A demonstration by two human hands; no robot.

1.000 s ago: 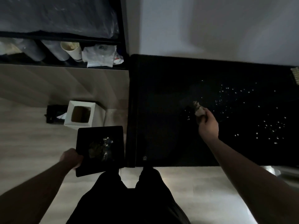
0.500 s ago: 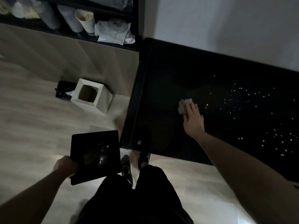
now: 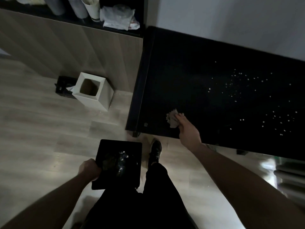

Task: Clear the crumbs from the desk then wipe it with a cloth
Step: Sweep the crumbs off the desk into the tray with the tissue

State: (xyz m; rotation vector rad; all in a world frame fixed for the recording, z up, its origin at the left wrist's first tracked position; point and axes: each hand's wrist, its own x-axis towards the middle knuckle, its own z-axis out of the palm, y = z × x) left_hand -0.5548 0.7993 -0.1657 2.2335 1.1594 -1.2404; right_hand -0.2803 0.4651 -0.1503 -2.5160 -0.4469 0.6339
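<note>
- Black rectangular desk (image 3: 189,76), dark matte top, back edge against the pale wall; its front-left corner sits just beyond the person's feet.
- Pale wood-look floor (image 3: 33,129), with a white square open-topped bin (image 3: 94,91) standing off the desk's left edge, well apart from the hands.
- Black square flat tray (image 3: 130,172) held low over the floor, below and left of the desk's front-left corner; a small shiny heap of collected bits lies on its middle.
- Left hand (image 3: 89,169) grips the tray's left edge, fingers curled round it.
- Right hand (image 3: 189,133) reaches over the desk's front edge, fingers straight and pressing down flat on a crumpled grey-beige cloth (image 3: 171,119). No pinch visible.
- Cloth lies on the desk top near the front edge, toward the front-left corner.
- Scattered white crumbs (image 3: 236,90) cover the right half of the desk, middle to front-right, well apart from the cloth. Most of the clearing looks undone.
- Risk: the tray is not under the desk edge. Anything swept off the front edge now would probably land on the floor or the shoe (image 3: 156,151), not the tray.
- Risk: a flat-fingered press gives a loose hold; the cloth could bunch or slip and skip crumbs.
- Risk: the tray is held at one edge only. A tilt would likely spill the heap.
- Dim light, so small crumbs are easy to miss.
</note>
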